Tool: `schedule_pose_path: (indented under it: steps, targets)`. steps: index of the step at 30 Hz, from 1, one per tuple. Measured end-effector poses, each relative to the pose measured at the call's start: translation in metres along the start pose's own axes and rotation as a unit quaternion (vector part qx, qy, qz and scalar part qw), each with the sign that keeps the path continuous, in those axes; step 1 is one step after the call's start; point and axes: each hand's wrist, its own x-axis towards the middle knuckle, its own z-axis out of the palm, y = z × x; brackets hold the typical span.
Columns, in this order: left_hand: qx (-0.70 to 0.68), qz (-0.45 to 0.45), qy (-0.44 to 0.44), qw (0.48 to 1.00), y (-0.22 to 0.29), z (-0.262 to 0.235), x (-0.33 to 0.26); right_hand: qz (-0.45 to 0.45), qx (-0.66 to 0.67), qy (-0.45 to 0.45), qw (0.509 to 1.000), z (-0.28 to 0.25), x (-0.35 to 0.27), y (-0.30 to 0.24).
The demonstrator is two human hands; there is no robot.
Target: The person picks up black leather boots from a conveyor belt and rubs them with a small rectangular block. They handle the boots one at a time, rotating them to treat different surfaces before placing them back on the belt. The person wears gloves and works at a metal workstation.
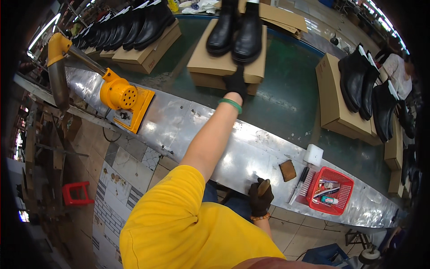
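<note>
My left hand (235, 84), in a black glove, reaches far out over the bench. It grips the near edge of a brown cardboard box (201, 62), with one finger stretched up to the toe of a boot. On that box stands a pair of black leather boots (247, 39), toes toward me. Close to my body, at the bench's near edge, my right hand (260, 197), also gloved in black, is closed around a tool with a brown wooden handle (264, 187). The tool's working end is hard to make out.
A yellow lamp-like fixture (121, 94) stands on the metal bench (179, 130) at left. At right lie a brown pad (288, 171), a white block (313, 154), a black-handled brush (299, 184) and a red basket (330, 190). More boots (354, 85) on boxes line the green conveyor (277, 98).
</note>
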Motion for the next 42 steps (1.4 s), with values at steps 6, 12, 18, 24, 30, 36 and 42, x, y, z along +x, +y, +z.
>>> schedule_pose_path:
  steps: [6, 12, 18, 24, 30, 36, 42]
  targets:
    - [-0.439, -0.193, -0.077, 0.874, 0.090, 0.104, -0.068, -0.020, 0.004, -0.008, 1.000, -0.002, 0.001, 0.007]
    - [-0.524, -0.358, -0.175, 0.753, 0.190, 0.097, -0.117, -0.044, 0.007, 0.003, 0.999, -0.001, 0.002, 0.002]
    - [-0.454, -0.164, -0.485, 0.729, 0.101, 0.064, -0.120, -0.093, 0.008, 0.007, 0.996, -0.004, 0.007, 0.006]
    - [-0.442, -0.051, -0.324, 0.835, -0.045, -0.063, 0.003, -0.042, 0.022, 0.002, 0.999, -0.003, 0.005, 0.008]
    - [0.176, -0.023, 0.080, 0.981, -0.115, -0.225, 0.122, -0.031, -0.034, 0.035, 0.998, 0.004, 0.000, 0.016]
    - [-0.012, -0.240, 0.261, 0.935, -0.158, -0.274, 0.179, -0.110, -0.119, 0.079, 0.984, 0.005, -0.001, 0.012]
    - [0.128, -0.142, 0.027, 0.981, -0.200, -0.263, 0.208, -0.046, -0.113, 0.080, 0.989, 0.006, 0.002, 0.002]
